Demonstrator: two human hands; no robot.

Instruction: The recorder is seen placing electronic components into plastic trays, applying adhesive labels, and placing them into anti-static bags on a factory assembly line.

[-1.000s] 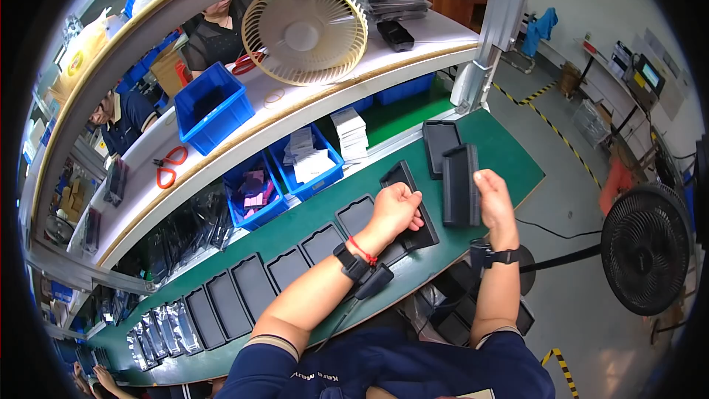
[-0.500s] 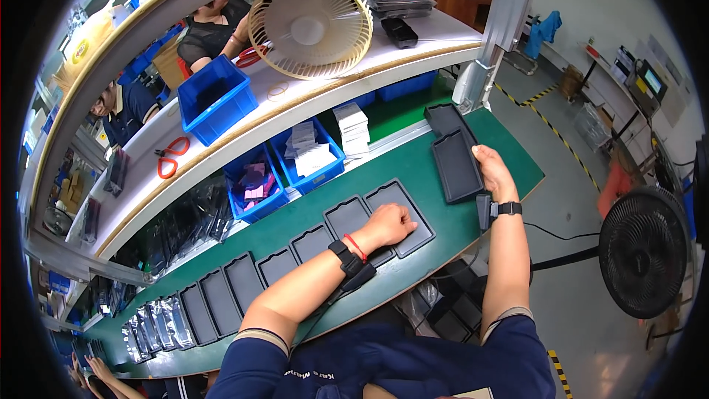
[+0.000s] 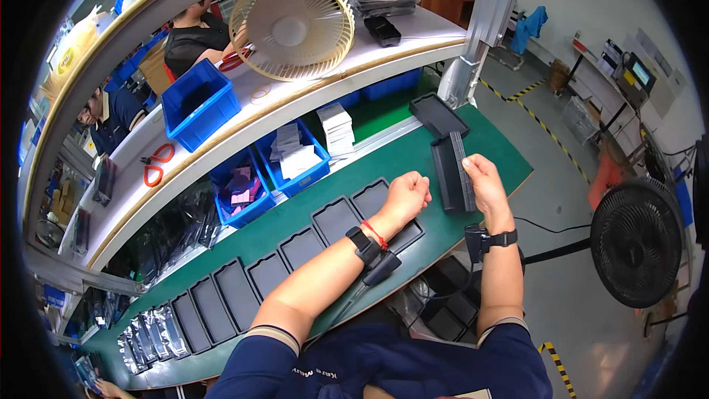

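Held tray (image 3: 448, 176) has tipped edge-on, long axis pointing away. Right hand (image 3: 485, 177) pinches its right edge; left hand (image 3: 408, 198) (curled, hold unclear) sits just left.

Navy shirt (image 3: 458, 363), which had short sleeves, tan-banded cuffs (image 3: 275, 334) and pale chest lettering (image 3: 316, 374); left hand (image 3: 408, 198), which was bare, its wrist bearing a red cord bracelet (image 3: 377, 236), black strap (image 3: 362, 242) and dark oblong module (image 3: 382, 269); right hand (image 3: 485, 181), likewise bare, whose wrist carried a second black strap (image 3: 504, 239) and boxy black unit (image 3: 475, 240).
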